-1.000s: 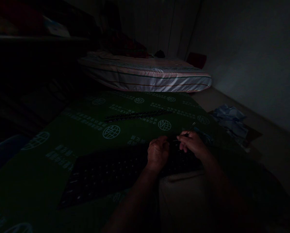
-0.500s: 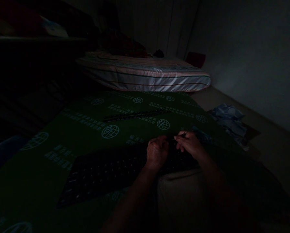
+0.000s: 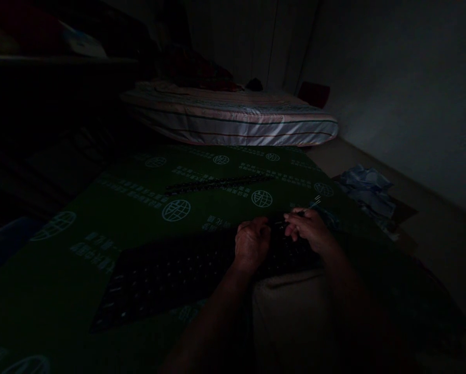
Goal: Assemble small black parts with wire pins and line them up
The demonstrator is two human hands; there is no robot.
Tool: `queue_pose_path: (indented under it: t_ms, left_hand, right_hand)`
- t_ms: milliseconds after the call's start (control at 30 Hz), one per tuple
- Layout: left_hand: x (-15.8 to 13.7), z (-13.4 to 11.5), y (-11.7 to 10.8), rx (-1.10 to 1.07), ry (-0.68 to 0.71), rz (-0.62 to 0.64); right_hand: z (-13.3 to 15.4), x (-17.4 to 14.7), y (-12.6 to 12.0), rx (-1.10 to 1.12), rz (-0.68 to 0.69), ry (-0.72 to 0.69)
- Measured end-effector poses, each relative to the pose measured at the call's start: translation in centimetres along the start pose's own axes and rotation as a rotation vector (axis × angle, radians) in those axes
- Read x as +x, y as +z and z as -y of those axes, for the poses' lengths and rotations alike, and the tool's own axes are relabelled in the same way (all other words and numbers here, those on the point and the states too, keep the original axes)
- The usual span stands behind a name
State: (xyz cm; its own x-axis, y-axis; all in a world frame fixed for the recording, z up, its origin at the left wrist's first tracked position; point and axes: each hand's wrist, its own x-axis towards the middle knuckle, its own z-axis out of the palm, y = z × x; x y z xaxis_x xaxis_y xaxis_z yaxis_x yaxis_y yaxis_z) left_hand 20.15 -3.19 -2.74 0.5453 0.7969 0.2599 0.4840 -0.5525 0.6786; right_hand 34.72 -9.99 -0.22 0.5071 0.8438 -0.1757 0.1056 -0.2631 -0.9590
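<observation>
A black keyboard (image 3: 166,275) lies at a slant on the green printed sheet (image 3: 131,218), its keys dim in the low light. Resting on its right half is my left hand (image 3: 251,240), fingers curled under; whatever they may grip is hidden. My right hand (image 3: 305,227) is just to the right, over the far right end of the keyboard, with thumb and fingers pinched round a slim dark tool. Thin shiny prongs (image 3: 316,200) stick out past the fingers, pointing up and away; the tool's exact kind is too dark to make out.
Beyond the keyboard, a long double row of small dark pieces (image 3: 217,184) lies on the sheet. A striped mattress (image 3: 252,127) stands at the back. Crumpled bluish cloth (image 3: 365,182) is on the floor at right. A shelf (image 3: 61,59) runs along the upper left.
My right hand has shifted slightly right and turned, and the shiny prongs now show above it. The left hand stays in place on the keyboard.
</observation>
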Motion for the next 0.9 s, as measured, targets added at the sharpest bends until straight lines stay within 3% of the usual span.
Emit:
queue_pose_path:
  t_ms: [467,767,900]
  left_hand:
    - [0.0,0.0,0.1,-0.003,-0.007,-0.001]
    - [-0.1,-0.1,0.1,0.006,0.004,-0.001]
    - [0.0,-0.2,0.0,0.013,0.004,0.001]
  right_hand:
    - [-0.1,-0.2,-0.5,-0.060,0.010,-0.074]
    - [0.1,-0.5,0.6,-0.149,-0.024,-0.031]
    - [-0.1,-0.3,0.6,-0.062,-0.025,0.020]
